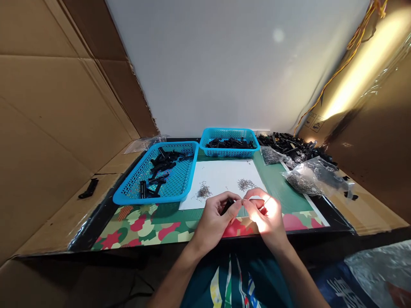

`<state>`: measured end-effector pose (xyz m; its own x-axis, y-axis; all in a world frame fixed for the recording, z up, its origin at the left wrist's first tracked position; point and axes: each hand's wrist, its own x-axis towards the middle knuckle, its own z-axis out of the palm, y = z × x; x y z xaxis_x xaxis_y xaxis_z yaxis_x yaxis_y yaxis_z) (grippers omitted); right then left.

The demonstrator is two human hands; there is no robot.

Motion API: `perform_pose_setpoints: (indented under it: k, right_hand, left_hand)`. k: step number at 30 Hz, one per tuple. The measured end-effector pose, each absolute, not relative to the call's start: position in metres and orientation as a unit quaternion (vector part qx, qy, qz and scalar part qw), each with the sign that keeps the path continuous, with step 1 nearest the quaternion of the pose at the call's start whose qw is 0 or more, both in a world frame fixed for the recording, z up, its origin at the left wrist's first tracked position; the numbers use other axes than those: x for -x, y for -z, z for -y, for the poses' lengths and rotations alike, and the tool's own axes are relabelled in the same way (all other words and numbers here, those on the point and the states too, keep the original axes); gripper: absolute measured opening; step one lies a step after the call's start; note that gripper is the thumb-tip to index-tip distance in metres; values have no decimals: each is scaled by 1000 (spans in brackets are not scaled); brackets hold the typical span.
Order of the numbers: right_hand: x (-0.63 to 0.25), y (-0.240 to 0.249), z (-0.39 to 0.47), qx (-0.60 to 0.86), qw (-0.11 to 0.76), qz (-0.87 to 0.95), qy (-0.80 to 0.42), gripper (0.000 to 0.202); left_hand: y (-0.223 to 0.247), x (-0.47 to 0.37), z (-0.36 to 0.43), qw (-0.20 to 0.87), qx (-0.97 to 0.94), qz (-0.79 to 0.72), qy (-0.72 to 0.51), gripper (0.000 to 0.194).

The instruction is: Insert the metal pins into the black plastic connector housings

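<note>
My left hand (217, 218) is closed around a black plastic part (227, 206), mostly hidden by the fingers. The fingertips of my right hand (267, 216) meet those of the left in front of my body. Its thumb and forefinger are pinched together; whatever lies between them is too small or hidden to name. Just beyond the hands, a white sheet (224, 173) bears two small heaps of tiny metal pins, a left heap (203, 191) and a right heap (245, 184).
A blue basket (117, 197) at the left and another blue basket (229, 129) at the back hold black parts. At right lie a pile of black parts (289, 143) and a clear bag of small metal pieces (302, 182). Cardboard walls (48, 94) flank the table.
</note>
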<state>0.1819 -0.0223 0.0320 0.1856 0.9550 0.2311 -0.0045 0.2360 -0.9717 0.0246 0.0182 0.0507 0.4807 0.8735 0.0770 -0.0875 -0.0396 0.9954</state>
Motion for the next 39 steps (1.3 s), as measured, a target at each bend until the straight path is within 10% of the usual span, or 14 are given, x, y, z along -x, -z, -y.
perform_pose_setpoints:
  k: [12, 39]
  right_hand:
    - [-181, -21, 30, 515, 542, 650, -131, 18]
    - [-212, -33, 26, 565, 487, 563, -355, 20]
  left_hand:
    - [-42, -22, -14, 597, -584, -362, -413, 35]
    - [-46, -7, -14, 518, -717, -353, -304, 42]
